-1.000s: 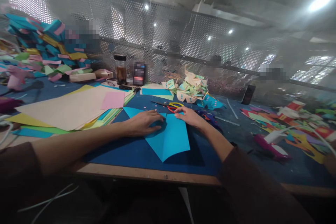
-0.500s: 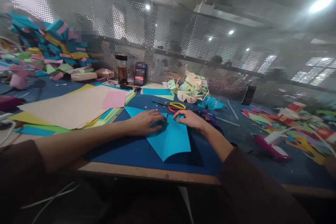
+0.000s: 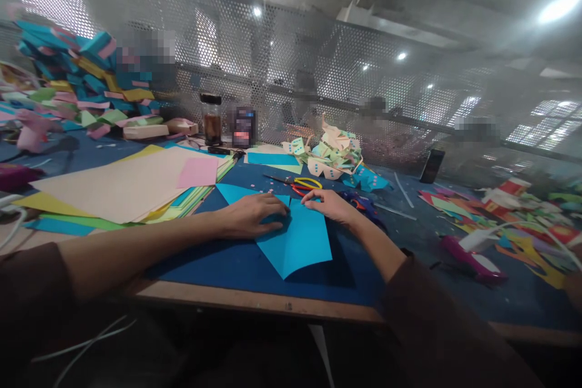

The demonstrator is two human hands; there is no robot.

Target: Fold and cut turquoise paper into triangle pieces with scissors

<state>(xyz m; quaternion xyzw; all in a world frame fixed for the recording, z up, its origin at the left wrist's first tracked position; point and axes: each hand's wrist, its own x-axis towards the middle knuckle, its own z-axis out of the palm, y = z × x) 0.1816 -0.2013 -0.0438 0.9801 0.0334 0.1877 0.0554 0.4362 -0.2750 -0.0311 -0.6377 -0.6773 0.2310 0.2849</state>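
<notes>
A bright blue sheet of paper lies on the dark blue table mat, creased down its middle, its lower right edge curling up. My left hand rests on the left half, fingers stretched toward the crease and thumb apart. At the upper right edge, my right hand has its thumb and index finger drawn together on the paper; what lies between the fingertips is partly hidden. Just beyond the sheet are scissors with yellow and red handles.
Stacked coloured paper lies at left, a pink piece on top. Behind stand a lidded jar and a phone. Dotted paper cutouts are heaped at centre back. A purple glue gun and paper scraps lie right.
My left hand has shifted very slightly, with its fingers and thumb closer to the crease. The right edge of the blue paper has moved a little; my right hand stays nearly in place.
</notes>
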